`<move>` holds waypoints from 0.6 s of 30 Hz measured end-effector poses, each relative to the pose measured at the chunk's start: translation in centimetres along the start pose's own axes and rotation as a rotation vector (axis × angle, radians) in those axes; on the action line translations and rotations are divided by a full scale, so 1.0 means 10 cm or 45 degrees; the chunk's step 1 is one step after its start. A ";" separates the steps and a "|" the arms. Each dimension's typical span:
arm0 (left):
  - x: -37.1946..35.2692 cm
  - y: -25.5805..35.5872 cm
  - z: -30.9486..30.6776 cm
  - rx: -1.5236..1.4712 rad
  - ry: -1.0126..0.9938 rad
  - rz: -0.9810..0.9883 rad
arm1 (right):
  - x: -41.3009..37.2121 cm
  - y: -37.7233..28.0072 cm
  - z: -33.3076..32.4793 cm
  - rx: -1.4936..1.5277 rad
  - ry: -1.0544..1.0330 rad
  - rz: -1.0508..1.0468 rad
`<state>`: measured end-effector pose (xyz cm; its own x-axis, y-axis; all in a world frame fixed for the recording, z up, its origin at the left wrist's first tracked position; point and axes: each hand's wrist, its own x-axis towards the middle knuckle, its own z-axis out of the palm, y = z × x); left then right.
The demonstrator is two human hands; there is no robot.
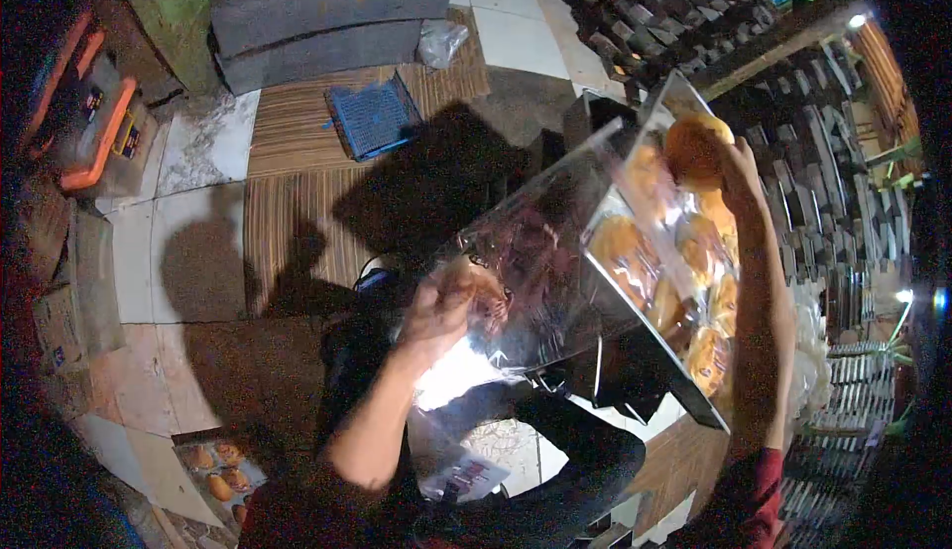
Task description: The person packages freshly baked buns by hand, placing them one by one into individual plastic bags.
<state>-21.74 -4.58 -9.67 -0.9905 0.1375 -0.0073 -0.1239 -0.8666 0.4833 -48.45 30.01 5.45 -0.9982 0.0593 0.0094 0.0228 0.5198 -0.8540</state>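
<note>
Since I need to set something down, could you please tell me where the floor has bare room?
Striped floor shows bare between the blue basket and the smudged tile on its left; white tile likewise between the clear plastic bag and dark slats. The bread tray is crowded with bread rolls and the right hand.

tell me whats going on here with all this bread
A person is handling bread at a tray. Their right hand is at a round bun near the tray's far end, while their left hand is at a clear panel beside it; how firmly either grips is hard to tell. More bread lies in the tray, some of it seemingly in clear wrap. A blue crate is on the floor beyond.
</note>
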 end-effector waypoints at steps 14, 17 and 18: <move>-1.27 0.10 0.86 1.433 -0.511 0.004 | -4.61 -0.31 0.43 0.313 -0.104 0.326; -1.71 0.11 0.89 1.373 -0.118 0.211 | -5.20 -0.06 0.52 1.133 0.061 0.491; -1.83 0.09 1.00 1.403 -0.036 0.525 | -5.37 -0.12 0.66 1.366 0.177 0.428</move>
<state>-3.08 -3.08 -0.32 -0.9400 -0.0338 0.3394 0.3384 0.0330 0.9404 4.75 20.58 2.49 -0.9341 0.1868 -0.3043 0.1628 -0.5358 -0.8285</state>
